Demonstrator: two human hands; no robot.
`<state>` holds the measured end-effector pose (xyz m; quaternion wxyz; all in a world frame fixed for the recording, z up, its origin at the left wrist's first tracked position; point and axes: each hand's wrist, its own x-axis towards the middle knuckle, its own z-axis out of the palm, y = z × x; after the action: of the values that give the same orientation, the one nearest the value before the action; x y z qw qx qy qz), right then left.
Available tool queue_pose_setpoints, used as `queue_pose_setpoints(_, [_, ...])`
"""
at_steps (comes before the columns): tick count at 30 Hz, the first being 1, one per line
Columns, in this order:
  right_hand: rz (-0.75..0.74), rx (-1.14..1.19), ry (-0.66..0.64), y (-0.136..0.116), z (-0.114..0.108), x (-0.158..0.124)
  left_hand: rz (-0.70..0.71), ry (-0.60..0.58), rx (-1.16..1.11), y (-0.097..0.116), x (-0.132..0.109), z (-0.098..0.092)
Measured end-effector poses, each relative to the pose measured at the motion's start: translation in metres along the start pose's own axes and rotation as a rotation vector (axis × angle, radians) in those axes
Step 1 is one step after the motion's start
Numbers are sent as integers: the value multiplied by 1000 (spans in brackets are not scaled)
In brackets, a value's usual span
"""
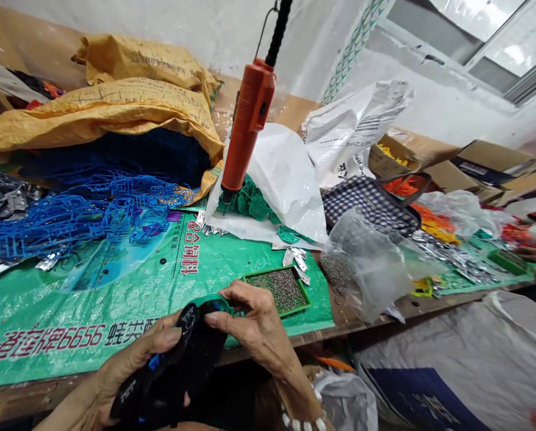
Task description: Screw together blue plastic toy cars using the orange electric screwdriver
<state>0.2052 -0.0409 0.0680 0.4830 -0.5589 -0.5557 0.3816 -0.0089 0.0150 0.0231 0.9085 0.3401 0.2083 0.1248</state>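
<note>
My left hand (137, 353) is wrapped round a long black plastic part (171, 377) with small blue bits showing on it. What exactly this part belongs to I cannot make out. At its far end, a green plastic piece (213, 300) is pinched between the thumb and fingers of my right hand (254, 320); it touches the black part. Just beyond the right hand lies a green tray (291, 309) full of small metal screws (280, 287). Above the table hangs an orange electric screwdriver (249, 123), its tip pointing down.
Blue plastic frames (70, 209) spill from a yellow sack (160, 105) at left. Green pieces (252, 200) lie in a white bag (290, 179). A clear bag (371, 263), a checked cloth bag (369, 203) and cartons (487, 161) stand at right, with another person's hand (535, 255) beyond.
</note>
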Motion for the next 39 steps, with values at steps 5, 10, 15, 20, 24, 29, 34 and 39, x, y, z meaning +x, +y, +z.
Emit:
queue_pose_setpoints(5, [17,23,-10,3,1,2,-27,46,-7,-6,5,0])
queue_pose_setpoints(10, [-15,110,-30,-2,-5,4,-29,76,55,9,-1,15])
queue_pose_setpoints(15, [-36,105,-26,3,-17,0,101,282,678,33,2,18])
queue_pose_setpoints(20, [132,10,267,19,-42,-8,612,393,1760,25,35,-10])
queue_pose_setpoints(24, [180,-54,364,20,-62,-7,731,365,2075,14,51,-24])
queue_pose_setpoints(29, [66,-129,529,6,-80,41,708,314,2066,14,49,-23])
queue_pose_setpoints(34, [-194,-21,452,-25,-78,141,725,284,2036,16,48,-22])
queue_pose_setpoints(39, [-370,167,160,-44,-50,196,751,273,2015,16,49,-25])
